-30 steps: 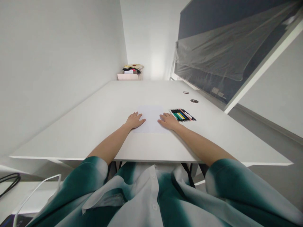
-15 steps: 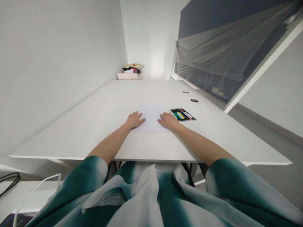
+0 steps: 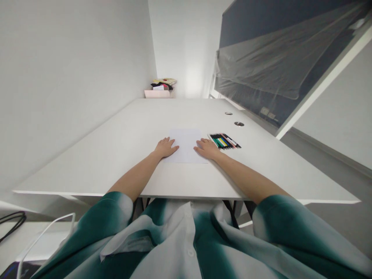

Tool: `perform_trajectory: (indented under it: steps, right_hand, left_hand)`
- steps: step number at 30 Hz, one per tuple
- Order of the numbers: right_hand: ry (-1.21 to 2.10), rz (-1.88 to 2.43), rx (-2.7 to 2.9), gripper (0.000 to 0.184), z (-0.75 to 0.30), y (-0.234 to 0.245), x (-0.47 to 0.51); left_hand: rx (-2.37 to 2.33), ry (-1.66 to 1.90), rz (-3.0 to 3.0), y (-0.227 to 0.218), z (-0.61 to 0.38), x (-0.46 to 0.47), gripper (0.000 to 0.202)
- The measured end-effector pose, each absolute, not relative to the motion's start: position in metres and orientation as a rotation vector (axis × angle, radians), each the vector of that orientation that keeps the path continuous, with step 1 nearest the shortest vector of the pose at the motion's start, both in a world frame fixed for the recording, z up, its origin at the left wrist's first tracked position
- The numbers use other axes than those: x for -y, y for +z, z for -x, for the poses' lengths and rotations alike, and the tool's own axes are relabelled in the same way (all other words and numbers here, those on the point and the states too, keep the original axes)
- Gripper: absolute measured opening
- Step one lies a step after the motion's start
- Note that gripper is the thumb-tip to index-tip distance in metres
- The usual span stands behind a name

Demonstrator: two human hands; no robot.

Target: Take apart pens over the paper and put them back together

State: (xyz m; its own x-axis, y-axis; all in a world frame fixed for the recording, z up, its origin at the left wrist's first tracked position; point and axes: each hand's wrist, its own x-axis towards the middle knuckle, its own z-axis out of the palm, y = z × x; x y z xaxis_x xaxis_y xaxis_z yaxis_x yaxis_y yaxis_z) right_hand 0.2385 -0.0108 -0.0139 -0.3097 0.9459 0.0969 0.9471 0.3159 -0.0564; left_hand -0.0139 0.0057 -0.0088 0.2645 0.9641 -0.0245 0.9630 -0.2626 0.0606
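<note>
Head view, left to right: our left hand point(image 3: 165, 148) lies flat and open, fingertips at the left edge of a white paper sheet point(image 3: 186, 135), holding nothing. The sheet sits on a white desk point(image 3: 87, 162), toward the near side, between both hands, which seem to keep it steady. Our right hand point(image 3: 207, 149) is also open and palm-down, fingertips at the sheet's right edge, gripping nothing. Just right of it, a row of colored markers point(image 3: 224, 141) lies off the sheet, within easy reach.
</note>
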Motion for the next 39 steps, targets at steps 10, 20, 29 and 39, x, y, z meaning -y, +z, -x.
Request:
perform_trajectory:
  steps: [10, 20, 29, 39]
  right_hand:
    - [-0.016, 1.778, 2.450, 0.051, -0.2381, -0.0136, 0.0117]
    - [-0.008, 1.781, 2.441, 0.050, -0.2378, -0.0134, 0.0123]
    - [-0.010, 1.788, 2.440, 0.051, -0.2369, -0.0124, 0.0140]
    - [-0.012, 1.792, 2.449, 0.051, -0.2372, -0.0117, 0.0130]
  left_hand:
    - [-1.873, 0.013, -2.440, -0.0086, 0.0140, -0.0058, 0.074]
    - [-1.864, 0.037, -2.455, -0.0110, 0.0149, -0.0074, 0.073]
    - [-1.865, 0.033, -2.458, -0.0102, 0.0145, -0.0066, 0.074]
    - [-1.875, 0.014, -2.449, -0.0088, 0.0142, -0.0063, 0.074]
